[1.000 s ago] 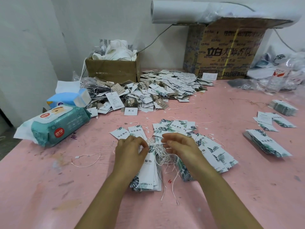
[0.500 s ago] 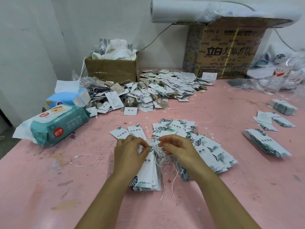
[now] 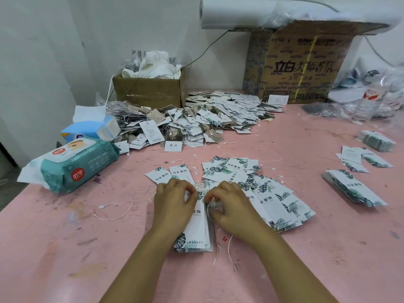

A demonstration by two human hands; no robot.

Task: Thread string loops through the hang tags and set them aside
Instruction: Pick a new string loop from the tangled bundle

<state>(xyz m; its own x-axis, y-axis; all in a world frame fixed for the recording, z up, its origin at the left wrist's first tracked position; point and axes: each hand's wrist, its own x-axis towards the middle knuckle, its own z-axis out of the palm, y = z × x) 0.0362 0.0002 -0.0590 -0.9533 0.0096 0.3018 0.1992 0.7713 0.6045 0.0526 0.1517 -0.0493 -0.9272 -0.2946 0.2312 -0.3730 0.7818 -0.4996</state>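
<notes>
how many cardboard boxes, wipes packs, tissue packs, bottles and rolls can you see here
cardboard boxes: 2
wet wipes pack: 1
tissue pack: 1
plastic bottle: 1
white roll: 1
total: 6

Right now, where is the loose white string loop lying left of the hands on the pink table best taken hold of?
Probably at the small white clasp at the left end of the loose white string loop, pinched from above by the nearer left hand. The thin string lies flat on the pink table; the clasp is its only solid part.
</notes>
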